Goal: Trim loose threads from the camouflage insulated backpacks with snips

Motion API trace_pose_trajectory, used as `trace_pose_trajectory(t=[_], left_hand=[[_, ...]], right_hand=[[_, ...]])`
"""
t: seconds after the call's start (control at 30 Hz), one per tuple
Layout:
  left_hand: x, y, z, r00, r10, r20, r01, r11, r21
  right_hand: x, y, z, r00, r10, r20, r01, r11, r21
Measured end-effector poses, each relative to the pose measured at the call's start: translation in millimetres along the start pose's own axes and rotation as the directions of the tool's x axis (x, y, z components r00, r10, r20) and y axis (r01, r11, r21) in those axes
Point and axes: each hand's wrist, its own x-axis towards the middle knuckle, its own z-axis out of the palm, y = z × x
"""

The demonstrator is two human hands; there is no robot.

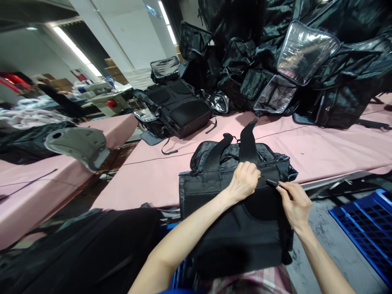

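A black backpack (263,237) leans against the table edge in front of me, its back panel toward me and its two shoulder straps lying up over the top. My left hand (245,179) is closed at the panel's upper edge, by the base of the right-hand strap (247,147). It grips the backpack's fabric there; its fingertips are hidden. Just to the right, my right hand (295,202) pinches a small slim black tool (272,182) whose tip points left at the panel. What kind of tool it is does not show clearly.
Another black backpack (183,108) lies on the pink-covered table (147,179). Behind it is a heap of dark bags, some with silver linings (306,51). A blue plastic crate (364,224) stands at the right. Dark fabric (101,249) fills the lower left.
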Motion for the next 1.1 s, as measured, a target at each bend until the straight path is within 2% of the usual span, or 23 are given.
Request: trace_pose_trajectory(t=[0.07, 0.17, 0.4, 0.67, 0.93, 1.03, 1.1], left_hand=[[-4, -1, -1.7, 0.997, -0.077, -0.001, 0.077, 0.996, -0.035], [-7, -2, -4.2, 0.992, -0.124, 0.000, 0.123, 0.989, -0.078], [5, 2, 1.2, 0.999, -0.004, 0.046, 0.007, 0.998, -0.065], [8, 9, 4.7, 0.997, -0.053, 0.051, 0.055, 0.998, -0.031], [10, 9, 7.0, 0.992, -0.069, 0.102, 0.073, 0.997, -0.036], [10, 13, -1.9, 0.990, -0.097, 0.104, 0.105, 0.992, -0.071], [2, 17, -17.5, 0.985, -0.115, 0.131, 0.135, 0.979, -0.151]], right_hand=[[1, -1, 3, 1.000, -0.013, -0.002, 0.013, 1.000, 0.005], [1, 1, 6, 0.999, -0.005, -0.045, 0.006, 1.000, 0.004], [-2, 8, 7, 0.997, 0.045, -0.066, -0.046, 0.999, -0.018], [3, -1, 11, 0.999, 0.004, -0.048, -0.007, 0.999, -0.053], [6, -6, 17, 1.000, -0.011, -0.012, 0.011, 0.999, 0.034], [9, -4, 16, 0.998, 0.054, -0.028, -0.051, 0.994, 0.098], [9, -1, 14, 0.991, 0.120, -0.066, -0.109, 0.983, 0.149]])
